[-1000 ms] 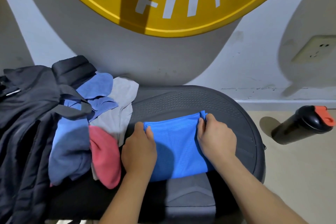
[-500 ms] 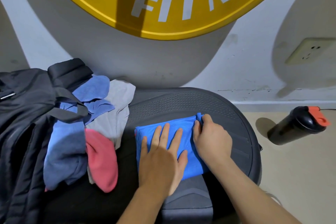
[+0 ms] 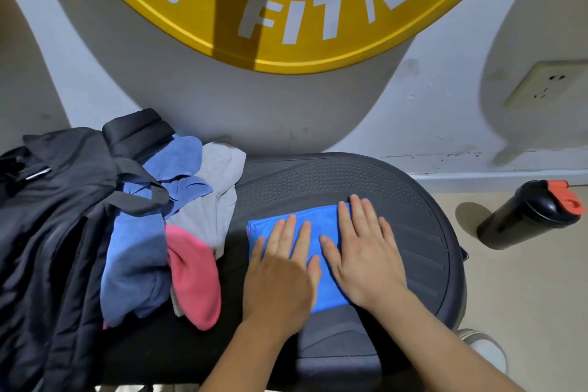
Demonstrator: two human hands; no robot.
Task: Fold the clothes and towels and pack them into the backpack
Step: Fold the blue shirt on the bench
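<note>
Fingers (image 3: 288,232) of both hands are lying straight and slightly spread, gripping nothing, pressing flat on a folded blue towel (image 3: 321,219). The left hand (image 3: 280,277) is covering the towel's left half and the right hand (image 3: 366,258) its right half, with the right fingertips reaching just past the far edge.

Behind everything, a large yellow sign (image 3: 286,9) with pale lettering is filling the top of a grey wall. At the far left a black backpack (image 3: 47,216) is slumping. Whether anything is lying inside it cannot be told, so packing appears not to have begun.

A dark rounded platform (image 3: 318,181) is serving as the work surface, and the towel is sitting near its middle. The towel is looking close to finished, a neat rectangle being smoothed down.

Between backpack and towel, a loose pile is waiting. A dark blue cloth (image 3: 136,251) is draping partly under a backpack strap (image 3: 136,197), a grey garment (image 3: 210,207) is lying crumpled beside it, and a pink cloth (image 3: 194,280) is hanging toward the near edge. None of these is looking folded, so most of the job seems to be remaining.

On the floor to the right, well apart from the platform, a black bottle (image 3: 528,216) with an orange cap is lying tilted. A wall socket (image 3: 541,86) is showing above it.
</note>
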